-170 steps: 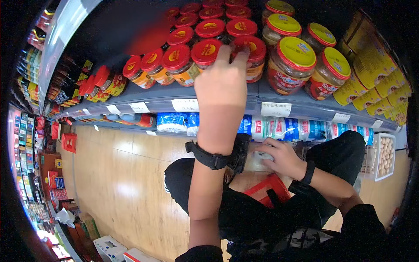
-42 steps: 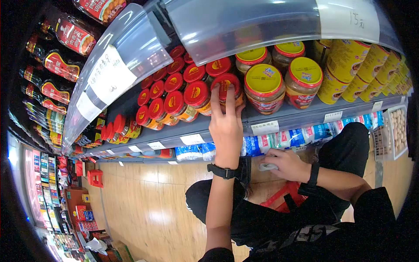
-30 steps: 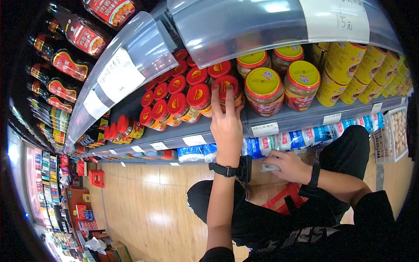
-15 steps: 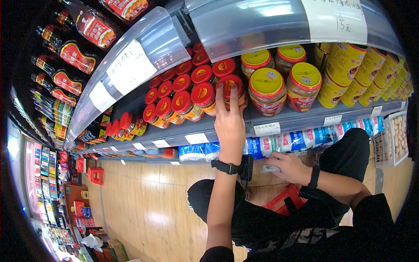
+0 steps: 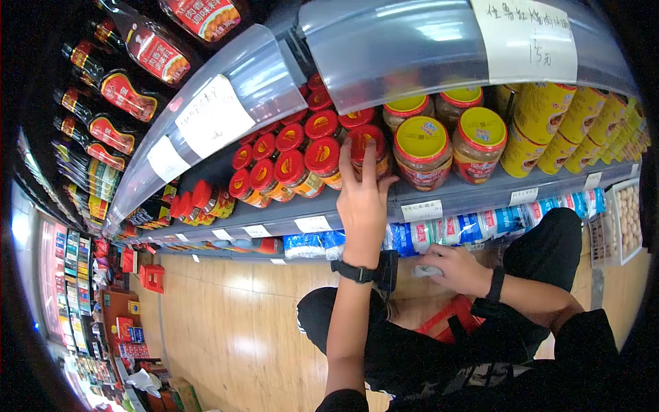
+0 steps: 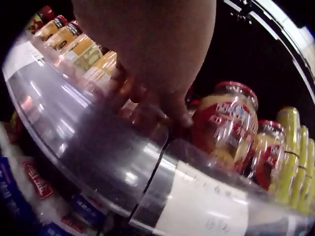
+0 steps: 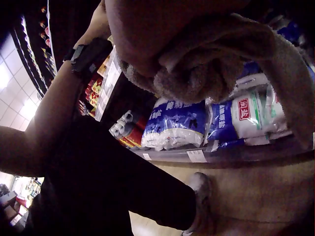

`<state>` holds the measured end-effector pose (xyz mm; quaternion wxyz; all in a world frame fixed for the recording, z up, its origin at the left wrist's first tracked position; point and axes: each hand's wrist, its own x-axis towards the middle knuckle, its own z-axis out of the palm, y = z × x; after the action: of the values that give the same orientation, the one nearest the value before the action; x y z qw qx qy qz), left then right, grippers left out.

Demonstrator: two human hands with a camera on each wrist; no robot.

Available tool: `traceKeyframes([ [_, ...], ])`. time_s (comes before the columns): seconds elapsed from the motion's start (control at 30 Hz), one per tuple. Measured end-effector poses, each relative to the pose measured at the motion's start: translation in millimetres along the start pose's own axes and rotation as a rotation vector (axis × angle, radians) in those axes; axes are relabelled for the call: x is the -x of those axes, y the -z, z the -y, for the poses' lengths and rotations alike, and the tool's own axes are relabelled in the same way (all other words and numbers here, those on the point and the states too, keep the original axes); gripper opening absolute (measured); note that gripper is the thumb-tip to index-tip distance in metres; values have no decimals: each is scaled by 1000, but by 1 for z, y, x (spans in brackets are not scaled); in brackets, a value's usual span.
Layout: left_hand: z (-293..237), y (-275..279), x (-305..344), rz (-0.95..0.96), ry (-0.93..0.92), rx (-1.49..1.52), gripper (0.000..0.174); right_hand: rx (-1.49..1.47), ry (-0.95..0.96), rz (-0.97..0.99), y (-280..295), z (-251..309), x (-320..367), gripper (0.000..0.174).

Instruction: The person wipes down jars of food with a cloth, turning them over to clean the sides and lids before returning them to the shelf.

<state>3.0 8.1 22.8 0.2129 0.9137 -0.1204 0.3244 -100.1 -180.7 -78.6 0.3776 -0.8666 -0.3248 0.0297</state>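
Observation:
My left hand (image 5: pixel 364 206) reaches to the shelf and grips a red-lidded jar (image 5: pixel 376 156) at the right end of its front row. Two fingers lie over the lid and the thumb is at the jar's right side. In the left wrist view the hand (image 6: pixel 152 54) hides most of this jar. Right beside it stands a bigger yellow-lidded jar (image 5: pixel 422 141). Low in front of the bottom shelf, my right hand (image 5: pixel 463 269) holds a bunched greyish cloth (image 7: pixel 211 64), whose folds show large in the right wrist view.
Clear plastic shelf edging (image 5: pixel 398 48) with price tags curves over the jars. Yellow cans (image 5: pixel 542 113) are stacked to the right. Bagged salt (image 5: pixel 473 226) fills the shelf below. A white basket of eggs (image 5: pixel 626 220) stands at far right, a red stool (image 5: pixel 152 278) at left.
The head view has tilted, bringing the upper shelf edge and bottles into sight. The left hand stays at the same red-lidded jar; the right hand still holds the cloth low down.

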Motion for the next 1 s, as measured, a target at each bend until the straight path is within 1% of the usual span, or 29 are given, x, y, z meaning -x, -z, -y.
traceKeyframes([
  [0.03,-2,7,-2,14,25,52,55,-5,-5,5,2,1,0,39],
  [0.07,1,14,-8,7,26,44,55,-6,6,5,4,2,0,39],
  [0.13,15,35,-24,-207,26,79,47,17,-9,-11,8,2,-1,40],
  [0.17,31,47,-41,-243,-49,-25,39,15,-2,-17,11,2,-3,40],
  [0.2,35,60,-55,-211,35,26,36,15,3,-34,14,3,-2,39],
  [0.27,86,67,-84,8,24,-107,38,8,11,-56,18,4,-2,39],
  [0.3,95,73,-100,211,179,-265,42,1,26,-70,20,5,-2,39],
  [0.37,126,71,-117,327,11,-251,47,-9,44,-94,23,7,-1,39],
  [0.4,129,72,-127,328,3,-257,47,-14,49,-101,24,8,-1,39],
  [0.47,133,70,-140,767,97,-236,62,-23,49,-114,26,11,0,39],
  [0.5,129,68,-143,769,90,-238,62,-33,65,-122,28,12,0,39],
  [0.57,118,61,-149,835,170,-344,71,-37,74,-138,31,10,2,39],
  [0.6,120,55,-149,866,209,-447,79,-37,84,-147,29,8,2,40],
  [0.63,138,47,-149,865,202,-446,79,-37,97,-156,29,6,3,40],
  [0.67,165,40,-148,848,164,-327,78,-35,96,-162,31,6,4,40],
  [0.7,178,37,-147,830,126,-210,78,-37,93,-162,33,7,5,40],
  [0.73,154,53,-144,817,171,-175,62,-40,88,-165,34,7,6,40],
  [0.77,154,56,-139,823,163,-176,62,-43,81,-172,34,7,7,40],
  [0.83,165,63,-135,673,255,-85,55,-36,53,-154,36,6,8,38],
  [0.87,173,70,-135,613,144,3,44,-39,47,-159,35,6,9,38],
  [0.9,181,76,-138,616,144,3,44,-40,49,-159,33,4,9,38],
  [0.97,200,90,-141,459,-178,-169,32,-45,54,-149,28,3,8,37],
  [1.0,219,103,-143,257,-775,-814,34,-50,67,-155,25,2,8,36],
])
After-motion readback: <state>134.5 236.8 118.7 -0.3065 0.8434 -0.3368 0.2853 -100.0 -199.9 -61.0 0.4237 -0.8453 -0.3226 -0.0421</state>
